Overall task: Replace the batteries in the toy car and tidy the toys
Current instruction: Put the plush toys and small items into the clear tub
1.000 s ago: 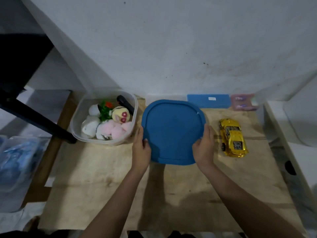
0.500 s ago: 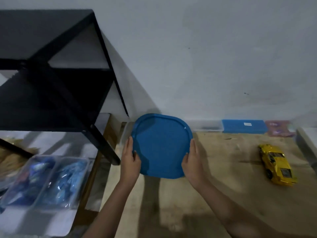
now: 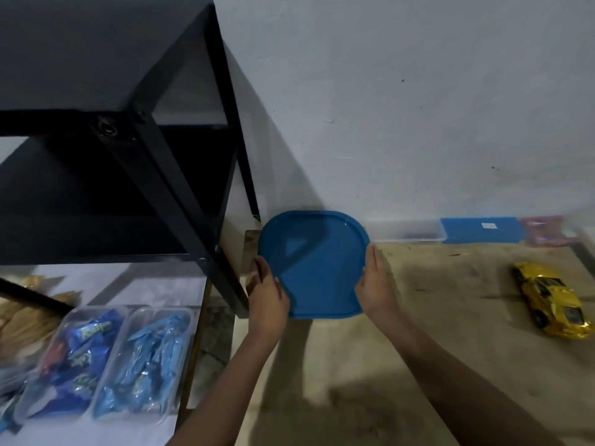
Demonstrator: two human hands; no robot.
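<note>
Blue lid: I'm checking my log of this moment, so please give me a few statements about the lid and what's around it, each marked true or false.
1. The left hand and right hand hold the blue lid by its opposite edges. True.
2. The yellow toy car lies left of the lid. False: it lies on the wooden board to the right of the lid, with neither hand touching it.
3. Two clear tubs holding blue packets stand at the lower left. True.
4. The black shelf unit stands right of the lid. False: it stands to the left of it.
</note>
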